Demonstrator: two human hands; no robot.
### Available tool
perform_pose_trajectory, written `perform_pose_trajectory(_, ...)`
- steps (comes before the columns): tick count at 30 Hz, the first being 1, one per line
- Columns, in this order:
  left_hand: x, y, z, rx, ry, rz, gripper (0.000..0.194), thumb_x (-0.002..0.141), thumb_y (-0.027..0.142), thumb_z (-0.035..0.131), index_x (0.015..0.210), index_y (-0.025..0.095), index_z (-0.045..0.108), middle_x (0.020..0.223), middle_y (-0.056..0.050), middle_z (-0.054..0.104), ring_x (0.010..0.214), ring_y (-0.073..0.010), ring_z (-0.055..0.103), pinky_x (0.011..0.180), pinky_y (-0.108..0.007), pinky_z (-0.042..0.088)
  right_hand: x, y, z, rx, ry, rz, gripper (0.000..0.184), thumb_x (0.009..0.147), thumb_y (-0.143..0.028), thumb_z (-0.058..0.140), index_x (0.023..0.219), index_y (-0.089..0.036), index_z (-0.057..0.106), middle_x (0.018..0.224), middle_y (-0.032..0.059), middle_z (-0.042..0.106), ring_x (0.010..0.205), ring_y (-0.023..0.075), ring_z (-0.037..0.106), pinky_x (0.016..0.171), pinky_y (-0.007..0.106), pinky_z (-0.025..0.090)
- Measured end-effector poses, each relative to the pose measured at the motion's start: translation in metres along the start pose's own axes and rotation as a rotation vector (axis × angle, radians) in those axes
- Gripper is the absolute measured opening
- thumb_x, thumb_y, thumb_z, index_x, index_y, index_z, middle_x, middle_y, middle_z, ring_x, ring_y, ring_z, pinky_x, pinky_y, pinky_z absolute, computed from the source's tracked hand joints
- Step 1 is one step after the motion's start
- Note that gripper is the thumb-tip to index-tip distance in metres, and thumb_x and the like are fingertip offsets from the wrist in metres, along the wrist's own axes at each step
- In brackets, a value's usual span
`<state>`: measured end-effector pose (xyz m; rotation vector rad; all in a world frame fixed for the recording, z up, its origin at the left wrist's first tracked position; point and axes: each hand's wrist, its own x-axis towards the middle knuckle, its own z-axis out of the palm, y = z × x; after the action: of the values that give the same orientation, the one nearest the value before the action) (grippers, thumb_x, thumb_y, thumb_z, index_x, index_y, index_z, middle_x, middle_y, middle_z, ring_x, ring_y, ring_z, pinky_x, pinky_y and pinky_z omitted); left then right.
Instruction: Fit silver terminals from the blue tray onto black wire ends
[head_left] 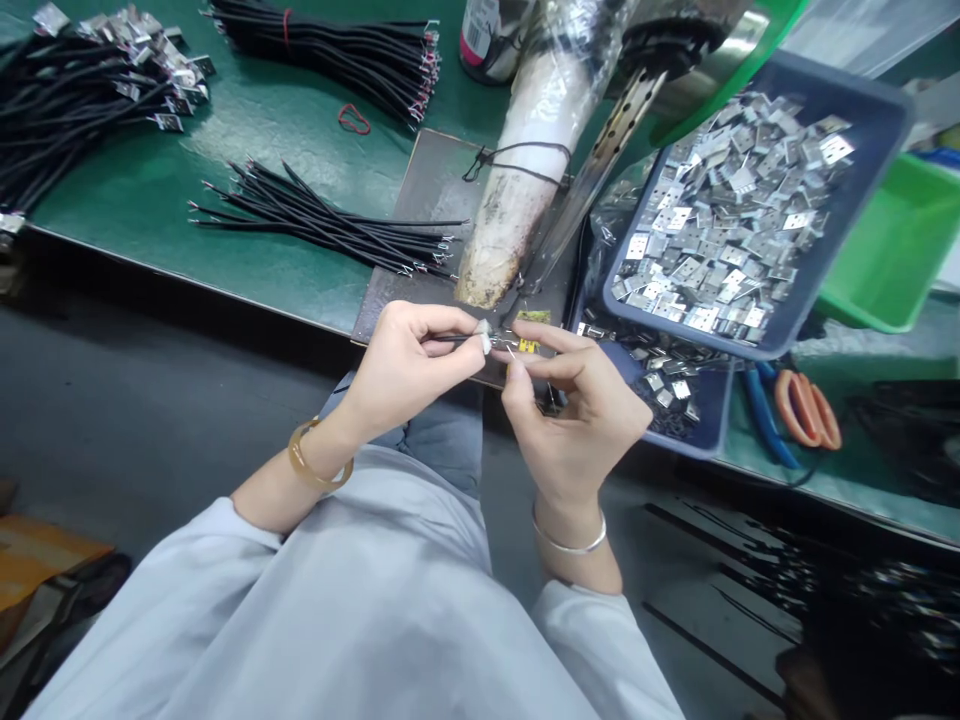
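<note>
My left hand [420, 365] pinches a thin black cable [450, 338] between thumb and forefinger, near its end. A whitish wrap or scrap [485, 335] sits at those fingertips; I cannot tell which. Close beside it, my right hand [574, 395] has thumb and fingertips drawn together around a small thin piece that is too fine to name. Between the hands, at the cable end, lies a small yellow block [527, 345]. Just beyond stands a thick white, scorched tube [499, 220] with a black tie around it, and a perforated metal soldering iron shaft [611, 130] leans alongside.
Loose black cables [322, 225] lie ahead on the left, with bundles [330, 50] behind. A blue-grey tray [862, 190] of metal connectors overlaps a lower blue tray [709, 425]. Orange-and-blue-handled pliers [806, 410] and a green bin [885, 270] are at the right.
</note>
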<state>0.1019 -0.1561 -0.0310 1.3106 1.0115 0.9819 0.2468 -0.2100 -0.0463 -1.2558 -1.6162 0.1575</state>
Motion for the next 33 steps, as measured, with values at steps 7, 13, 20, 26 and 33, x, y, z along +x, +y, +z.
perform_pose_trajectory(7,-0.0019,-0.0017,-0.0004,0.002,-0.015,0.016,0.014,0.072,0.018,0.064,0.063,0.012,0.073,0.057,0.001,0.059,0.052,-0.0059,0.046,0.048,-0.016,0.038,-0.001,0.0016,0.0008,-0.016,0.009,0.028,0.015,0.086,-0.01,0.069,0.082,-0.022,0.062,0.096,0.0018,0.077,0.091,0.0166,0.076,0.073,0.027,0.061)
perform_pose_trajectory(13,-0.0034,-0.0043,0.0006,0.02,-0.01,0.024,0.015,0.074,0.02,0.063,0.067,0.013,0.074,0.062,0.0,0.064,0.057,-0.0075,0.053,0.05,-0.015,0.041,0.0006,0.0026,0.0022,-0.056,0.014,0.018,0.014,0.086,-0.011,0.071,0.08,-0.022,0.064,0.093,0.0008,0.077,0.089,0.0171,0.075,0.075,0.03,0.061)
perform_pose_trajectory(20,-0.0012,-0.0024,0.0009,0.008,0.003,0.095,0.013,0.074,0.018,0.064,0.067,0.012,0.073,0.062,0.0,0.063,0.053,-0.0059,0.048,0.049,-0.015,0.04,0.0053,0.0006,0.0013,-0.075,0.03,-0.014,0.015,0.085,-0.009,0.073,0.08,-0.022,0.065,0.092,0.0005,0.077,0.089,0.0164,0.075,0.078,0.03,0.06)
perform_pose_trajectory(26,0.0015,-0.0021,-0.0045,-0.023,-0.081,0.022,0.015,0.073,0.017,0.064,0.061,0.011,0.071,0.052,0.003,0.054,0.047,-0.0037,0.037,0.046,-0.016,0.035,0.004,-0.0014,-0.0013,-0.069,-0.044,0.0,0.017,0.087,-0.01,0.069,0.078,-0.022,0.061,0.087,-0.0005,0.076,0.088,0.0177,0.076,0.074,0.031,0.061)
perform_pose_trajectory(33,-0.0003,-0.0032,-0.0048,-0.025,-0.1,-0.009,0.014,0.073,0.018,0.064,0.061,0.013,0.071,0.055,0.002,0.056,0.051,-0.0058,0.046,0.049,-0.016,0.039,0.0012,0.0014,0.0002,-0.052,-0.023,-0.004,0.016,0.087,-0.01,0.07,0.08,-0.022,0.062,0.091,0.0002,0.077,0.085,0.0152,0.075,0.073,0.027,0.061)
